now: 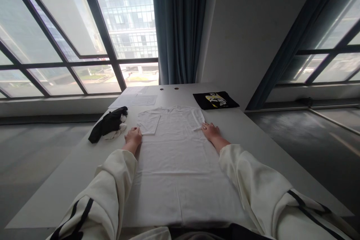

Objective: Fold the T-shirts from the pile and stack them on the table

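A white T-shirt [174, 153] lies spread on the white table, its collar at the far end and its hem toward me. Both sleeves lie folded in over the body, and creases cross the cloth. My left hand [133, 137] is closed at the shirt's left edge, fingers curled by the corner of the left sleeve. On the other side, my right hand [211, 131] pinches the right edge near the end of that sleeve. The fingertips of both hands are partly hidden.
On the white table [261, 168], a crumpled black-and-white cloth [108, 123] lies at left. A folded black garment with a yellow-and-white print [216, 100] lies at the back right. Paper sheets [135, 99] lie at the back left. Beyond are a dark curtain [180, 26] and windows.
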{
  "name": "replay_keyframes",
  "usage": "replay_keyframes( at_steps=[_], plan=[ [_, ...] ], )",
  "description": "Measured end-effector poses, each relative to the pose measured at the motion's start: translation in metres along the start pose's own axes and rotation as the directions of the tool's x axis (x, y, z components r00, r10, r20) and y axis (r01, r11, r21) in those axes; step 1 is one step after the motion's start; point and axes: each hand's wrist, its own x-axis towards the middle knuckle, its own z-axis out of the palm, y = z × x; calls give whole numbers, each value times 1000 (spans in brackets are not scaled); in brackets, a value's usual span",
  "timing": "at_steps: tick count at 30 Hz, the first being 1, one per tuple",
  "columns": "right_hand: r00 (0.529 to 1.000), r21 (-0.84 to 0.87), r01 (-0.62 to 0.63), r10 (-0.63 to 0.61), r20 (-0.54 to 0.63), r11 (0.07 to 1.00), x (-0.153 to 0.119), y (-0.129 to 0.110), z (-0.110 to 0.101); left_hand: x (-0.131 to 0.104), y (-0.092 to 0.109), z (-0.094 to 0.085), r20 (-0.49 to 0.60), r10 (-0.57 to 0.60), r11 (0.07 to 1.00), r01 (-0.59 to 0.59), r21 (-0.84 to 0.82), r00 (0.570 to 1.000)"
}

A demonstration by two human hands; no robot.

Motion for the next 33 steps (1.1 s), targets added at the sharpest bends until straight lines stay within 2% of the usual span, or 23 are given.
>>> replay_keyframes(
  at_steps=[8,22,28,33],
  plan=[
    [1000,13,19,-19,-11,1000,12,-2,2,11,1,11,-62,-31,999,34,41,998],
    [997,-4,-26,26,-75,1000,40,-26,8,54,2,16,-84,-39,997,45,67,996],
    [996,-59,-4,-1,-92,998,45,-20,9,54,-1,16,-75,19,997,-13,80,997],
    [998,-137,63,-63,3,989,30,-8,9,48,-6,16,-1,46,996,-46,80,999]
  ],
)
